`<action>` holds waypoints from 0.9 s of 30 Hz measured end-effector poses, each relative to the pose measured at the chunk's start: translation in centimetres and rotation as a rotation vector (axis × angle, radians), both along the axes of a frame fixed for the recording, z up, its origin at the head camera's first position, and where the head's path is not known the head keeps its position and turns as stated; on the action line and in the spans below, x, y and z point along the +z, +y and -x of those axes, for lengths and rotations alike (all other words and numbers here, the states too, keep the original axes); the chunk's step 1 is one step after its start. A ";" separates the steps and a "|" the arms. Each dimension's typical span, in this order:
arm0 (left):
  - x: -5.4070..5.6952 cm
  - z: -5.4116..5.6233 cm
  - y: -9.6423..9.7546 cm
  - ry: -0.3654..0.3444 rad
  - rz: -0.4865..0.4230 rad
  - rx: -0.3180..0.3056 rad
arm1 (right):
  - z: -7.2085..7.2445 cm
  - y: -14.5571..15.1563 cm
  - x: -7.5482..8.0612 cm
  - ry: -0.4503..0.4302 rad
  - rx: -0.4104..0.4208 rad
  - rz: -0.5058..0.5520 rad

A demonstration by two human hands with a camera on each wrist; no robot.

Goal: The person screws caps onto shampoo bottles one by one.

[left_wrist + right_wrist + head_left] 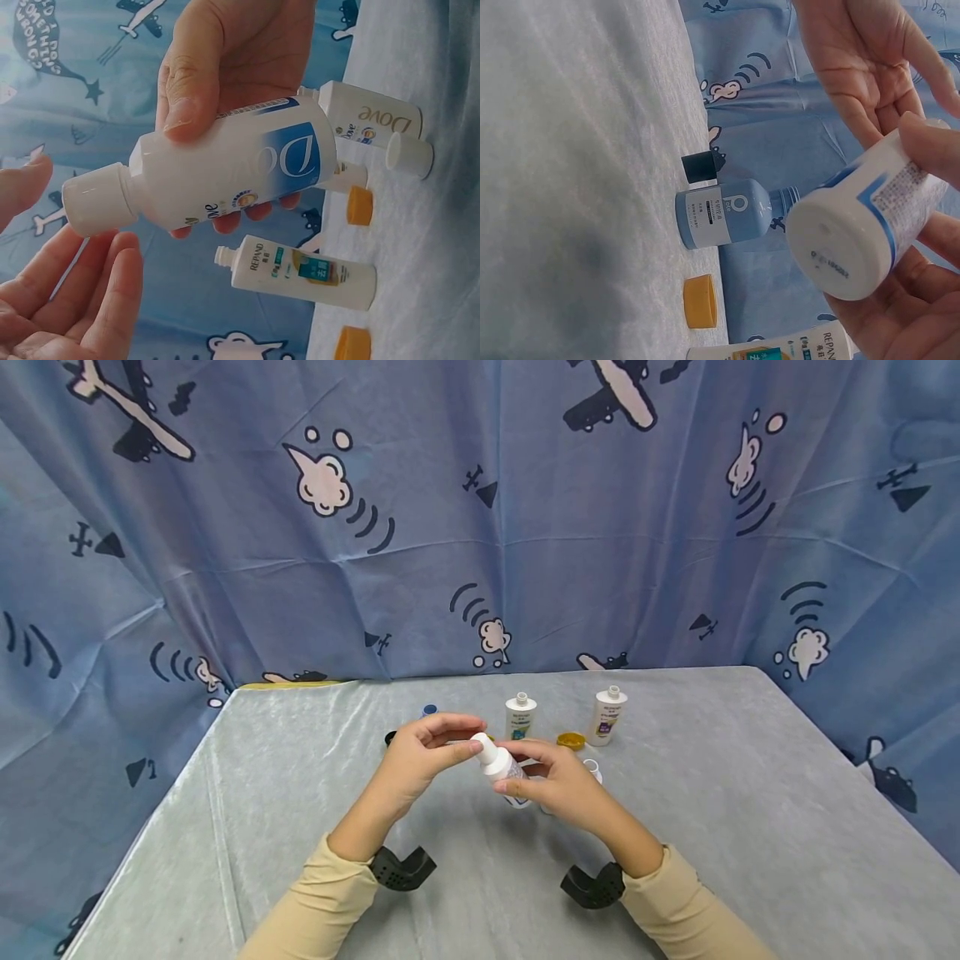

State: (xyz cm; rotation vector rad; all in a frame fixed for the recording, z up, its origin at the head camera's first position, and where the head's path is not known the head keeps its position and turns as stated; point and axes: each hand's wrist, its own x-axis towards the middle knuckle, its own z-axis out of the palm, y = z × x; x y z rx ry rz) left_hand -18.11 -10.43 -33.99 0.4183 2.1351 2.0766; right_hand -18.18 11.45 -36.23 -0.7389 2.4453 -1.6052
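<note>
My right hand [551,781] grips the body of a white Dove bottle [247,161] with a blue label, held tilted above the table. Its white cap [97,201] sits on the neck and points toward my left hand [420,760]. The left fingers are loosely extended around the cap, fingertips at its underside. In the left wrist view the left thumb [22,187] stands apart from the cap. The bottle's round base [840,244] faces the right wrist camera.
Two uncapped Repand bottles [521,718] [607,717] stand behind, with yellow caps [571,741] nearby. Another uncapped Dove bottle [371,112] stands beside a loose white cap [410,155]. A blue bottle [724,212] and a dark cap [699,167] are at the left. A patterned curtain [480,527] hangs behind.
</note>
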 end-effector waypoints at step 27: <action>-0.1 -0.1 0.1 -0.014 0.040 -0.001 | -0.1 0.1 0.1 0.009 -0.007 -0.012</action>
